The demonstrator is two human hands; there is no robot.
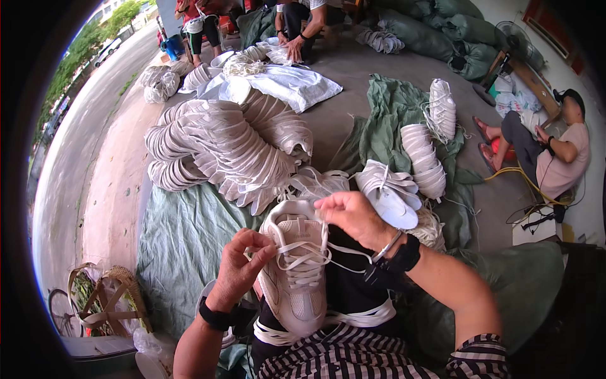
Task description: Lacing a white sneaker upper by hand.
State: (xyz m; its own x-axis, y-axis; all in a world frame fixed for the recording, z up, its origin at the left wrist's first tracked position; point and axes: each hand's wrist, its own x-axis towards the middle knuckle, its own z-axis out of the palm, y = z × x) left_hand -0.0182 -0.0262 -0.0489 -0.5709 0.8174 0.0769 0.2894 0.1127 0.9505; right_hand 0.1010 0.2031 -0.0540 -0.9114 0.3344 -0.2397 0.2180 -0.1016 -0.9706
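A pale beige-white sneaker [300, 309] rests on my lap, toe toward me and its opening away from me. Flat white shoelace [303, 258] crosses its tongue, with loose loops on both sides of the upper eyelets. At the shoe's left edge, my left hand [243, 260] pinches the lace between thumb and finger. My right hand [353, 216] is closed at the upper right edge of the opening, its thumb and fingertips together; what they pinch is too small to make out. A bundle of white laces [372, 314] lies across my thighs.
Nested rows of pale shoe uppers [221, 139] are heaped ahead of me. More uppers [421, 158] lie on green sheeting [394, 107] to the right. A woven basket [117, 297] stands at left. A seated person [562, 151] works at right; others sit at the back.
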